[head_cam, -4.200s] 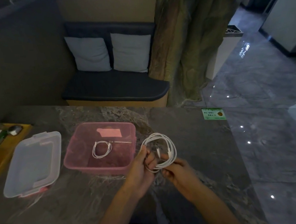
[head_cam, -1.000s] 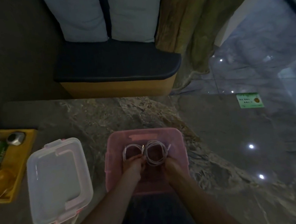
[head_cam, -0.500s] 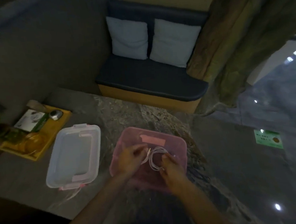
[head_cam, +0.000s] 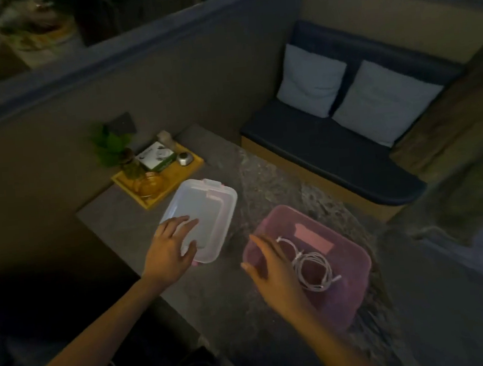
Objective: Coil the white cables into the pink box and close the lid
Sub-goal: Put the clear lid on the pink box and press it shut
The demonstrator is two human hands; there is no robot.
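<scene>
The pink box (head_cam: 358,277) stands open on the marble table, with coiled white cables (head_cam: 312,267) lying on its bottom. To its left lies the clear lid (head_cam: 205,213) with pink clasps, flat on the table. My left hand (head_cam: 171,250) rests on the lid's near corner, fingers spread over its top and thumb at the edge. My right hand (head_cam: 274,271) hovers over the box's left rim with fingers apart and nothing in it. It partly hides the left side of the box.
A yellow tray (head_cam: 160,179) at the far left corner of the table carries a small plant, a white-green packet, a glass bowl and a metal bell. A dark bench (head_cam: 335,159) with two pale cushions stands beyond the table. A partition wall runs along the left.
Both hands have come out of the pink box and left the cables inside. My left hand has moved left onto the clear lid. The view has swung to the left.
</scene>
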